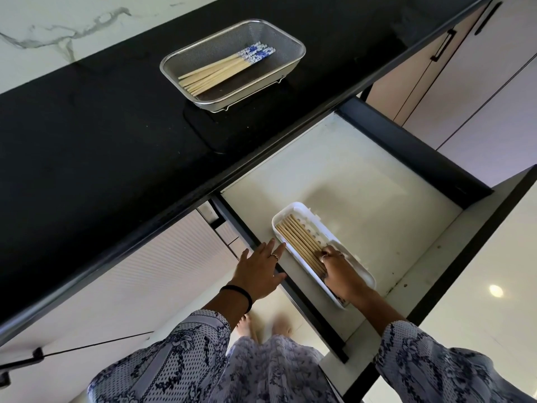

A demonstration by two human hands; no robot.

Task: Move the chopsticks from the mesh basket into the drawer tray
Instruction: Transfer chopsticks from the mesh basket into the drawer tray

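Right hand (337,267) lies inside the white rectangular plastic tray (308,207) in the open pale-floored drawer (363,175), fingers curled down onto the row of plain wooden chopsticks (296,239) laid there. Left hand (261,271) is spread with straight fingers, fingertips touching the tray's left rim. Further chopsticks with blue-and-white patterned ends (220,68) remain in the rectangular steel mesh basket (287,42), far on the black countertop (101,135).

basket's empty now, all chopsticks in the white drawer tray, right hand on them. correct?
Not empty. The head view shows a bundle of chopsticks still lying in the mesh basket. The rest holds: other chopsticks lie in the white tray, with the right hand on them.
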